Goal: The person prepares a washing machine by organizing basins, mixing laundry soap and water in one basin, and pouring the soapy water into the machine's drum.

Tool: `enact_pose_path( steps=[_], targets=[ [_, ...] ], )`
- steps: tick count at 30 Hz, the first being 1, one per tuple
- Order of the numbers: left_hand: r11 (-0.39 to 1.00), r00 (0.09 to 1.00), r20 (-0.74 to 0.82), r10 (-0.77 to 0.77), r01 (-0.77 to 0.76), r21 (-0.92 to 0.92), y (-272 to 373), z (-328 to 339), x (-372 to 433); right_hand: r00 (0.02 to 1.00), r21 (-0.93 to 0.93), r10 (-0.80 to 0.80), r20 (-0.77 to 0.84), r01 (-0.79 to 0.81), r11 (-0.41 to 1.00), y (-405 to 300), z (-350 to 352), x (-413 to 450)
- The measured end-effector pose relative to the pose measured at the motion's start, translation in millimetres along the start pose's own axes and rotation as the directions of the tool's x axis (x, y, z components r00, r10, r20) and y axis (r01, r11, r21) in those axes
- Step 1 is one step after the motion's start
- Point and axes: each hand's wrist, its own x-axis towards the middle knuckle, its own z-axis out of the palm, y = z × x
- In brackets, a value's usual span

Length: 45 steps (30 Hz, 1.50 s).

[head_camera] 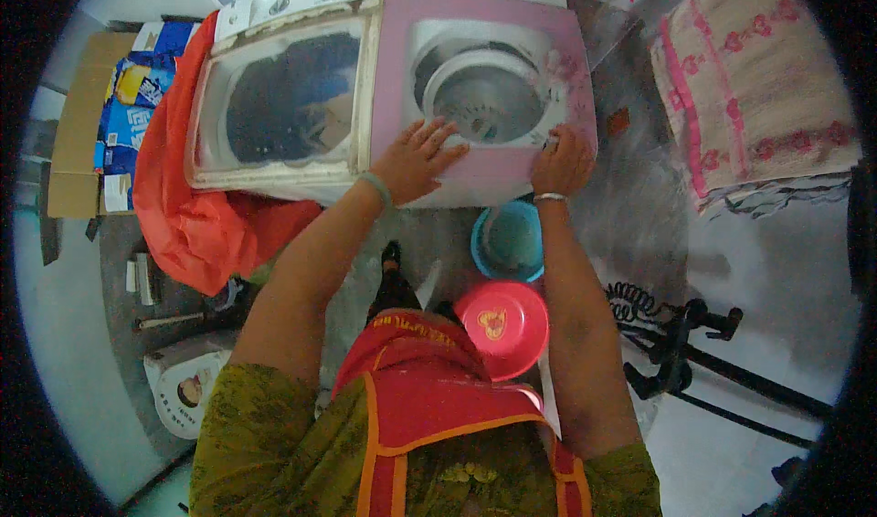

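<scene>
Before me stands a twin-tub washing machine [397, 58] with a pink top on its right half. My left hand [414, 164] lies palm down over the front edge of that pink top, fingers spread, holding nothing. At the front right corner, my right hand [565, 161] rests with curled fingers; whether it grips anything is hidden. Between and beyond my hands is the open spin tub [490, 96], its metal drum showing bare inside. On the left half, a translucent lid [294, 99] covers the wash tub, with dark and blue shapes dimly visible beneath.
A blue basin [508, 243] and a pink basin [503, 328] stand below the machine. Orange-red cloth [185, 222] hangs at its left, beside a cardboard box [79, 126]. To the right are a patterned blanket [760, 92] and a black metal stand [678, 352].
</scene>
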Motion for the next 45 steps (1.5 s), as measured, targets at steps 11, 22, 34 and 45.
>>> enact_pose_path(
  steps=[11, 22, 34, 45],
  targets=[
    [0.999, 0.996, -0.079, 0.034, -0.032, 0.025, -2, 7, 0, 0.998, 0.062, -0.068, -0.009, 0.068, 0.996, 13, 11, 0],
    [1.000, 0.994, -0.104, 0.028, -0.027, 0.011, -4, 8, -2, 0.997, 0.059, -0.063, -0.040, 0.065, 0.996, 5, 6, 6],
    [1.000, 0.998, -0.055, 0.012, -0.011, 0.016, -3, 8, -1, 0.996, 0.033, -0.066, -0.054, 0.068, 0.997, 8, 10, 4],
    [1.000, 0.998, -0.054, 0.015, -0.014, 0.020, -4, 10, -2, 1.000, 0.057, -0.018, -0.011, 0.018, 0.998, 6, 8, 3]
  ],
)
